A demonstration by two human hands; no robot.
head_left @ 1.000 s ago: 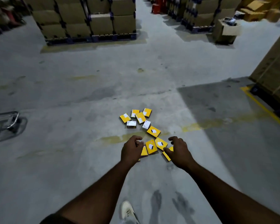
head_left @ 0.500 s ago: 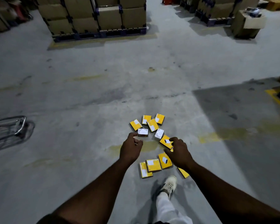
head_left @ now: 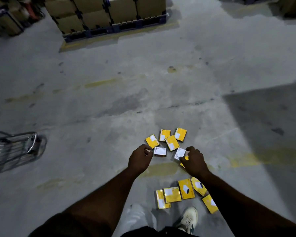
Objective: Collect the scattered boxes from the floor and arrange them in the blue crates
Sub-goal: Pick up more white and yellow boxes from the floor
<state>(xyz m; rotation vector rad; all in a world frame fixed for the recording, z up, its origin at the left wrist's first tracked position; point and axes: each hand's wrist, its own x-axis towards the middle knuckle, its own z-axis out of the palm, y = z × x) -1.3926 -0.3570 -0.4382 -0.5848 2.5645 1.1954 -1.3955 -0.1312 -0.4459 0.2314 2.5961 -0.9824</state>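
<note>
Head view: both arms extend forward over a concrete floor [head_left: 109, 100].
Left hand [head_left: 139, 159]: fingers curled, fingertips beside a white-faced box [head_left: 160, 151]; whether it grips anything cannot be told.
Right hand [head_left: 194, 161]: fingers curled at the edge of a second white-faced box [head_left: 179, 153]; contact appears, a firm grasp cannot be confirmed.
Far box group [head_left: 172, 142]: four yellow boxes just beyond the hands, some overlapping.
Near box group [head_left: 172, 195]: yellow boxes flat on the floor beside a white shoe [head_left: 188, 218].
Wire cart [head_left: 12, 149]: left edge.
Stacked cartons [head_left: 109, 12]: on a pallet, far end.
</note>
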